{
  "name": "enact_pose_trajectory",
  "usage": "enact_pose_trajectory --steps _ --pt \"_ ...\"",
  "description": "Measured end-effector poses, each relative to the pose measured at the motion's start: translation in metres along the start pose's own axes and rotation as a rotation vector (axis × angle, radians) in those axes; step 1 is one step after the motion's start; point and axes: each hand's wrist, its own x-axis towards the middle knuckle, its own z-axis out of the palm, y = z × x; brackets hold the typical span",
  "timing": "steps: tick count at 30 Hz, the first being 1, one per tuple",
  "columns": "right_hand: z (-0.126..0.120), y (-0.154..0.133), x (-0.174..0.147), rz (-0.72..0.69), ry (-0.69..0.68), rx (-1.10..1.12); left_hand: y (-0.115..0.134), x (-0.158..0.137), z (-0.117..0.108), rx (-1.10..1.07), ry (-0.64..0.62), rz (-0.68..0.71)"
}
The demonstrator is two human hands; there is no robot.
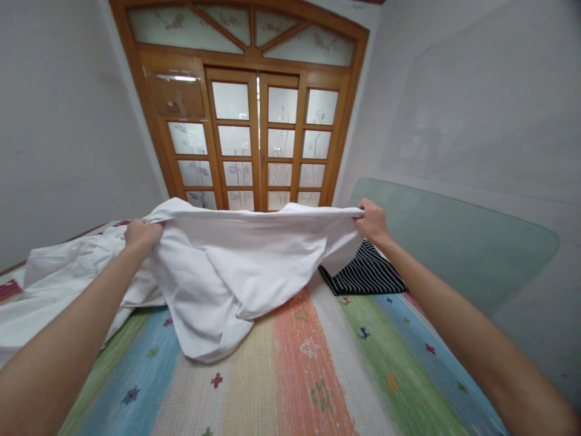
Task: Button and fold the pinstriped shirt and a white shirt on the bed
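Note:
A white cloth garment (254, 260), its exact kind not clear, is stretched between my two hands above the bed. My left hand (144, 235) is closed on its upper left edge. At the upper right corner my right hand (371, 219) grips the same edge. The top edge runs taut and nearly level between them. Below it the fabric hangs in loose folds, and its lower left part reaches down to the striped bedspread (254, 387). My fingertips are partly hidden by the fabric and by the hands themselves.
More crumpled white fabric (86, 266) lies on the left of the bed. A black-and-white striped folded cloth (370, 272) rests behind the garment at right. A pale green panel (454, 236) stands along the right wall. Wooden glass-paned doors (258, 139) are at the back.

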Motion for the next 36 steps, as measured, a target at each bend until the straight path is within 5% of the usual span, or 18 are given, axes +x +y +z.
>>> enact_pose_trajectory --steps 4,7,9,11,14,19,25,29,36 --pt "-0.012 0.011 0.007 0.244 0.121 -0.014 0.008 -0.009 -0.022 0.462 0.005 0.249" --pt "-0.026 0.015 0.009 0.321 0.194 -0.118 0.012 -0.007 -0.035 0.561 0.035 0.516" --pt "-0.034 0.016 0.01 0.335 0.2 -0.187 0.016 -0.001 -0.04 0.51 0.13 0.495" --pt "-0.037 0.017 0.011 0.339 0.145 -0.249 0.021 0.007 -0.043 0.438 0.212 0.32" --pt "-0.037 0.026 0.014 0.353 -0.031 -0.309 0.026 0.015 -0.043 0.46 0.092 0.183" --pt "-0.025 0.066 0.01 0.24 -0.462 -0.372 0.013 0.016 -0.036 0.733 -0.254 0.491" --pt "-0.011 0.101 -0.018 0.237 -1.059 -0.206 -0.019 0.011 -0.014 0.687 -0.463 0.546" --pt "-0.007 0.076 -0.034 0.1 -1.224 -0.04 -0.031 -0.001 0.004 0.614 -0.626 0.583" --pt "0.015 -0.032 -0.052 -0.406 -1.057 0.244 -0.009 -0.034 0.022 0.384 -0.87 0.734"
